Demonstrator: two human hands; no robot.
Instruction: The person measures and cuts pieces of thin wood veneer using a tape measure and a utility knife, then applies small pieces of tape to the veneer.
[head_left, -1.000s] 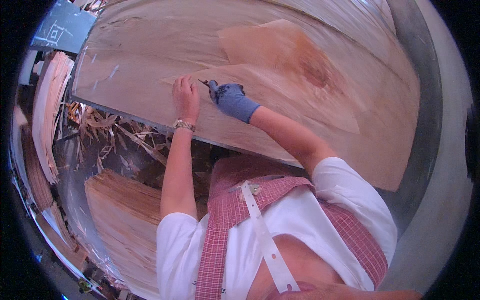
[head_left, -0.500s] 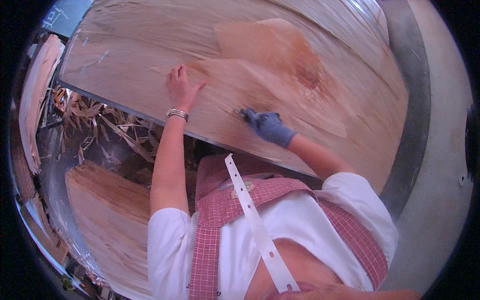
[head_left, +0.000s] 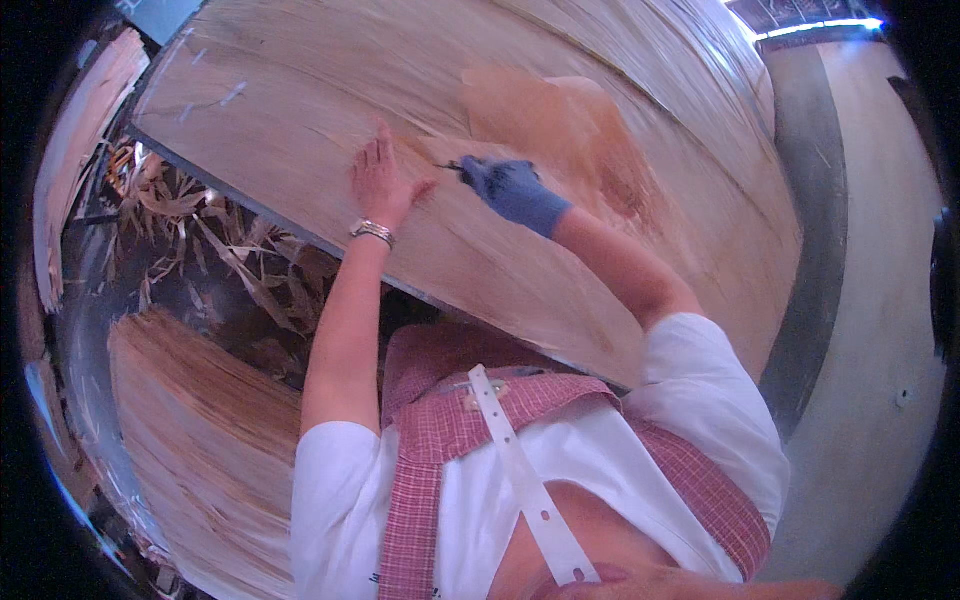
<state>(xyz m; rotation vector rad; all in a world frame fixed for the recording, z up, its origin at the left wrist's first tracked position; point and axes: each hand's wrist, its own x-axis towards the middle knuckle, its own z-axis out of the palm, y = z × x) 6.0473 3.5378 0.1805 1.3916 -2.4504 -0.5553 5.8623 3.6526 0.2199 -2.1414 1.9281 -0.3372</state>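
A broad sheet of brown wood veneer [head_left: 300, 110] covers the surface before me, with wrinkles along its grain. My left hand [head_left: 386, 188], bare and with a metal watch band at the wrist, lies flat on it, fingers stretched and thumb apart. Close by on the right, my right hand [head_left: 515, 192] wears a blue-grey glove with dark fingertips. It is closed on a small, thin, dark knife-like tool [head_left: 448, 166], whose tip points left toward my left thumb, at the veneer. An orange-brown patch [head_left: 545, 115] spreads beyond my right hand.
The surface's dark edge [head_left: 240, 205] runs diagonally in front of my body. Below it lie loose veneer strips [head_left: 250, 270]. A stack of wood sheets [head_left: 200, 440] stands at lower left, another bundle [head_left: 80, 160] at far left. A pale panel [head_left: 880, 250] runs along the right.
My right hand has moved away from my body and leftward with the tool, nearer my left hand. My left fingers are straighter, and the whole view has shifted slightly.
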